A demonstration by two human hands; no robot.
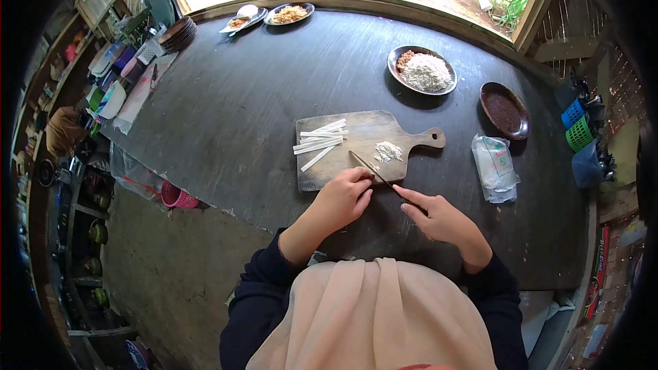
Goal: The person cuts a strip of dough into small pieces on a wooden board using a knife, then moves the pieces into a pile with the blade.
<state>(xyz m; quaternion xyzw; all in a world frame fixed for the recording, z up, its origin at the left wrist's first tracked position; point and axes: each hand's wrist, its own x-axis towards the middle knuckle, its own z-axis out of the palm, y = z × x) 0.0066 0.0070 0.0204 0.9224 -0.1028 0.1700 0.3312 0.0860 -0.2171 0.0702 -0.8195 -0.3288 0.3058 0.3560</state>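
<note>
A wooden cutting board (370, 122) with a handle lies on the dark table. My right hand (439, 219) grips a knife (382, 179), its blade slanting across the board's near part. Close beside the blade, my left hand (343, 199) rests at the board's near edge with fingers curled together; whatever they pinch is hidden. Several long white strips (321, 142) lie on the board's left half. A small heap of chopped white pieces (388, 152) sits on the right half, just beyond the knife.
Beyond the board stands a plate (422, 90) of white and reddish-brown food. To the right are an empty brown dish (504, 111) and a white plastic packet (495, 170). Two plates of food (290, 14) stand at the far edge. A pink basket (178, 196) hangs at left.
</note>
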